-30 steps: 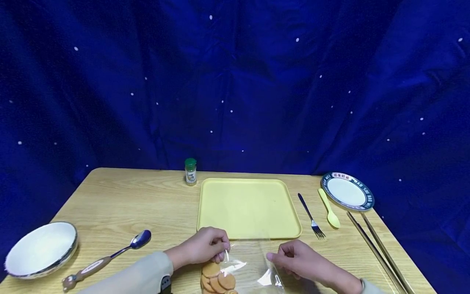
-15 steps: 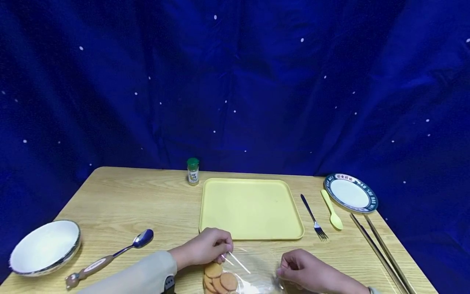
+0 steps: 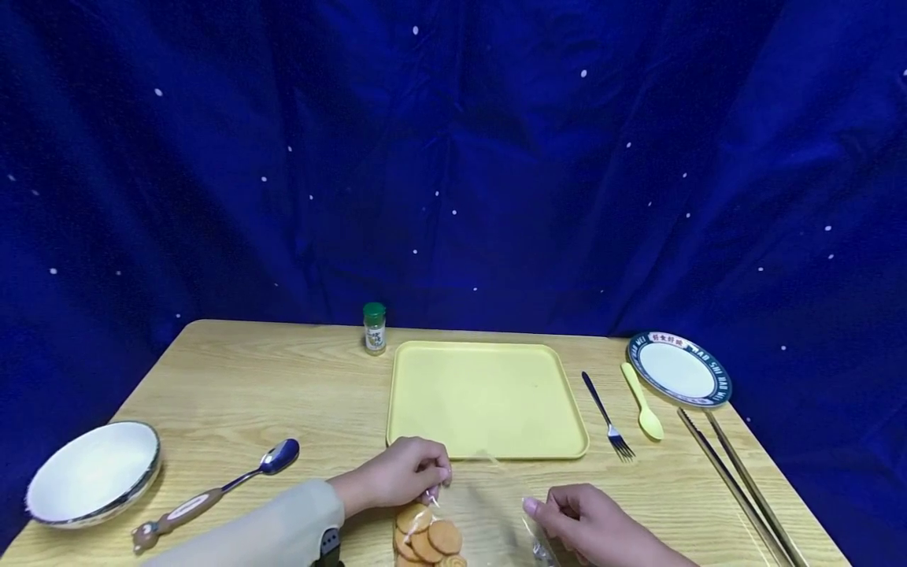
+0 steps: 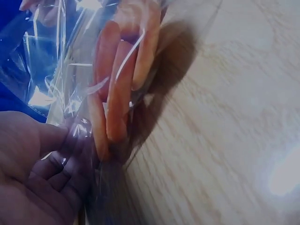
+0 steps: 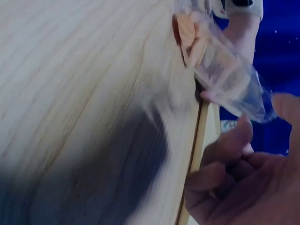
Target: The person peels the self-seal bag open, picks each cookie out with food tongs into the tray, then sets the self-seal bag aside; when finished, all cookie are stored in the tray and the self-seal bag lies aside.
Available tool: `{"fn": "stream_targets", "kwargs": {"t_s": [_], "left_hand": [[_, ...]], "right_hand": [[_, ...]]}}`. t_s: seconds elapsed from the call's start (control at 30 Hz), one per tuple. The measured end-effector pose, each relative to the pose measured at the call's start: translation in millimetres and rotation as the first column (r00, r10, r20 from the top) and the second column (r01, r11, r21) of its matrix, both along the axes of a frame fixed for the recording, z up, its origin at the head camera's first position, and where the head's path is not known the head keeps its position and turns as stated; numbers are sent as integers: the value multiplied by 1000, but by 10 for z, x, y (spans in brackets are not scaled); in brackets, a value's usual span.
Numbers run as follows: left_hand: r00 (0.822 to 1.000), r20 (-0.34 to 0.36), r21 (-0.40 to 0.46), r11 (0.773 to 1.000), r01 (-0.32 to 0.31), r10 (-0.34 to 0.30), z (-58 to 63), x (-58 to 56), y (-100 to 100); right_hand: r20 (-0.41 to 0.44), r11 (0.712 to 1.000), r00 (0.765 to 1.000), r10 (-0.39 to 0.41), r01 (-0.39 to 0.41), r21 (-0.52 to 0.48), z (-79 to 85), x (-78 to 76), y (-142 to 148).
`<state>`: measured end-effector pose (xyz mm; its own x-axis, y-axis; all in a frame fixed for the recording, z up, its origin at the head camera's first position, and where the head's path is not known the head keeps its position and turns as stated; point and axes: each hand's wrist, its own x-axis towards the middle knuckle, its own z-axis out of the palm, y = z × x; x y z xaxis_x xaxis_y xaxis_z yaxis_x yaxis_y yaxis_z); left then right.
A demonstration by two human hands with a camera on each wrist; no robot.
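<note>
My left hand (image 3: 404,472) pinches the upper left edge of a clear plastic bag (image 3: 492,512) lying near the front of the table. Round, flat tan biscuits (image 3: 428,535) fill the bag's left side; in the left wrist view the biscuits (image 4: 119,93) stand edge-on behind the film, beside the pinching fingers. My right hand (image 3: 588,524) is at the bag's right edge. In the right wrist view, the thumb and forefinger of the right hand (image 5: 253,164) stand apart, with a corner of the bag (image 5: 260,110) between them. The bag's lower part runs out of the head view.
A yellow tray (image 3: 489,402) lies just beyond the bag, a green-capped seasoning jar (image 3: 375,329) behind its left corner. To the left are a white bowl (image 3: 94,472) and spoon (image 3: 216,494). Rightward lie a fork (image 3: 608,417), yellow spoon (image 3: 642,403), plate (image 3: 680,370) and metal tongs (image 3: 740,488).
My right hand first drew slightly down and right along the bag's edge, and now its thumb is extended away from the fingers. The left hand keeps its pinch; the film between has shifted shape.
</note>
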<state>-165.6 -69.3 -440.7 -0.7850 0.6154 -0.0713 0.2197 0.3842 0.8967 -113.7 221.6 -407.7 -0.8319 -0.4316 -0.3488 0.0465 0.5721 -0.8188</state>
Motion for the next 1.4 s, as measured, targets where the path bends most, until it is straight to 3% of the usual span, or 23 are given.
{"fn": "stream_targets", "kwargs": {"t_s": [0.2, 0.3, 0.47, 0.67, 0.77, 0.93, 1.1, 1.23, 1.4], "left_hand": [[1000, -7, 9, 1000, -2, 2, 8, -1, 29], [1000, -10, 9, 1000, -7, 7, 14, 3, 27], [1000, -22, 12, 1000, -11, 11, 18, 6, 24], [1000, -14, 16, 1000, 5, -5, -4, -1, -5], [1000, 7, 12, 1000, 22, -22, 8, -2, -34], [999, 25, 18, 999, 26, -27, 21, -11, -52], [999, 22, 26, 999, 37, -37, 15, -23, -70], [1000, -10, 13, 999, 29, -29, -7, -17, -82], [1000, 14, 47, 999, 21, -22, -19, 7, -59]], "right_hand": [[-137, 995, 987, -79, 86, 47, 56, 58, -40], [-183, 995, 980, -71, 82, 50, 49, 85, -42], [-189, 995, 982, 30, -12, 96, -15, 99, -54], [-238, 988, 960, 145, -154, -19, -99, 81, -7], [-211, 964, 955, 210, -238, -117, -131, 54, 56], [-83, 908, 946, 313, -324, -265, -146, -35, 221], [-8, 878, 936, 351, -332, -345, -152, -79, 388], [84, 903, 955, 286, -238, -359, -162, -63, 392], [15, 969, 988, 156, -150, -195, -153, 43, 319]]}}
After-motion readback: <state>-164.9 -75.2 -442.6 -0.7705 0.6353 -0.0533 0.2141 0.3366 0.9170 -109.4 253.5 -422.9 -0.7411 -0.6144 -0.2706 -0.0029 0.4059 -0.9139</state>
